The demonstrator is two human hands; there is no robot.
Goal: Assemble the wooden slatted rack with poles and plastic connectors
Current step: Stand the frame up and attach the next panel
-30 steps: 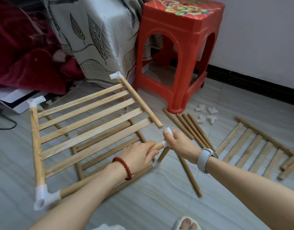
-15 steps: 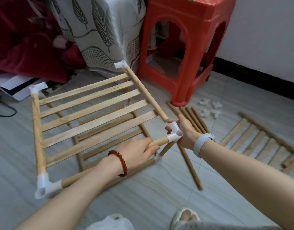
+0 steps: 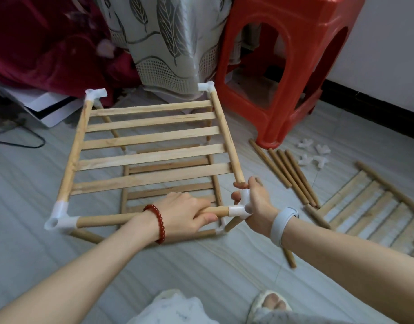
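On the floor, the upper slatted panel (image 3: 152,146) stands raised above a lower slatted panel (image 3: 171,183) that lies under it, so the rack is already two tiers deep. The left hand (image 3: 187,212) is wrapped round the near pole (image 3: 140,218), fingers curled under it close to its right end; that grip seems meant to keep the pole from twisting or backing away while the corner is worked. The right hand (image 3: 255,202) is clamped on the white corner connector (image 3: 242,205) fitted to that pole end, thumb and fingers round its upward socket. Just above its fingers is the bare near end of the panel's right side pole (image 3: 227,136), not yet seated in the socket, as far as I can judge; the two look very close but apart. I would say the step in hand is closing this last upper corner, since the near-left connector (image 3: 60,217), far-left connector (image 3: 95,94) and far-right connector (image 3: 206,86) are already on.

To the right, by the foot of the red plastic stool (image 3: 290,73), spare poles (image 3: 287,174) lie side by side with four loose white connectors (image 3: 313,154) beyond them, and a third slatted panel (image 3: 374,206) lies flat at the far right, all within reach for the next tier. The socket and pole end will need lining up squarely, or the frame may spring apart.
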